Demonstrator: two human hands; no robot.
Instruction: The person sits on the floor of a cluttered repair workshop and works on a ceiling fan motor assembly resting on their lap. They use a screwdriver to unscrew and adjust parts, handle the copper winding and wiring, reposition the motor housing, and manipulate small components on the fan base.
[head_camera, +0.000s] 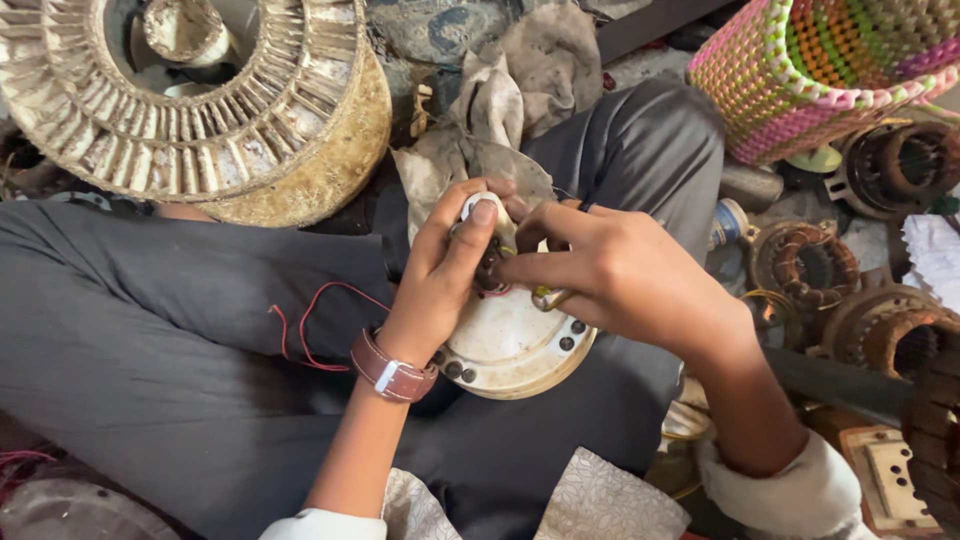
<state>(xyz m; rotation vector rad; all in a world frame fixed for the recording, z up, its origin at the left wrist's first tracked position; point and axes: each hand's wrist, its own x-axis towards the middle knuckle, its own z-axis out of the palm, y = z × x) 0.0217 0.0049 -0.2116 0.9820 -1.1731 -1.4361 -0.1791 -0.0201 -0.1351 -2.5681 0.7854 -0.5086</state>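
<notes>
While both hands (540, 265) grip a motor cover (510, 345) — woven basket (800, 80), copper coils (805, 262) beside.

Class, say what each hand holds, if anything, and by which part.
Left hand grips the round cream motor cover at its top centre, thumb on the hub. Right hand pinches something small there; what it is cannot be told.

A single head-worn camera looks steeply down, close over the person's lap and the surrounding floor clutter.
</notes>
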